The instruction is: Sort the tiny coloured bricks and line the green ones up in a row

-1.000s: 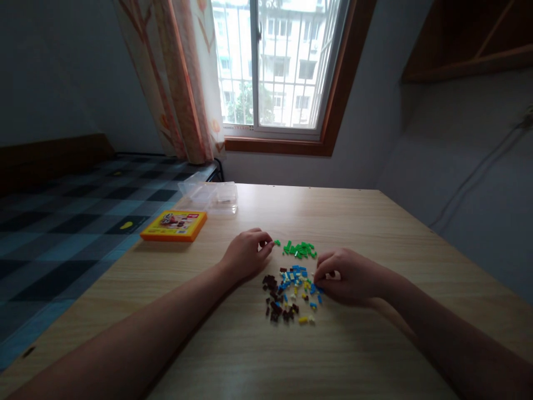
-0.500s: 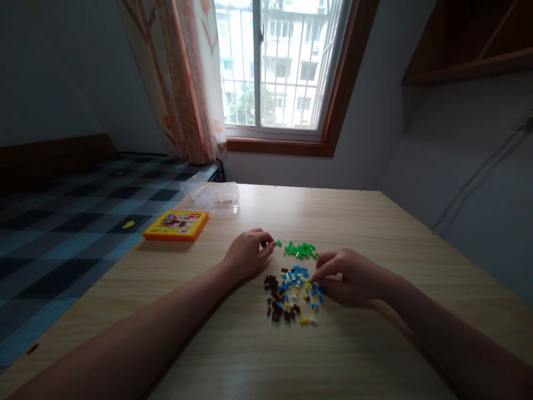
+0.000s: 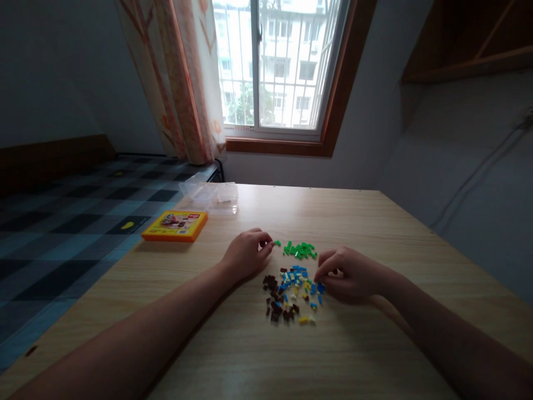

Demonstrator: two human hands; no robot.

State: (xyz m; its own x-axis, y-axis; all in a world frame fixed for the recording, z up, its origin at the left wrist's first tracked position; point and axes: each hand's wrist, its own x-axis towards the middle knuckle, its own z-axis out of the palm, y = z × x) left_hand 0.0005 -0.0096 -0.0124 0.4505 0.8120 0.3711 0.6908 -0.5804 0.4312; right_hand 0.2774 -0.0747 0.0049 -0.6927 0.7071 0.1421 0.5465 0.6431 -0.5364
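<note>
A scatter of tiny building bricks (image 3: pixel 291 291) in blue, brown, yellow and white lies on the wooden table (image 3: pixel 291 355). Behind it sits a small heap of green bricks (image 3: pixel 300 250). My left hand (image 3: pixel 245 254) rests curled on the table, fingertips pinched beside a single green brick (image 3: pixel 277 243). My right hand (image 3: pixel 352 274) is curled at the right edge of the mixed scatter, thumb and forefinger pinched by the blue pieces; what they hold is too small to make out.
A yellow-orange flat box (image 3: pixel 175 225) lies at the table's left edge, with a clear plastic container (image 3: pixel 212 195) behind it. A bed with a checked cover (image 3: pixel 62 222) stands to the left. A window and curtain are beyond the table.
My right hand has shifted slightly at the edge of the mixed bricks, its fingers working the blue pieces. My left hand has stayed put.
</note>
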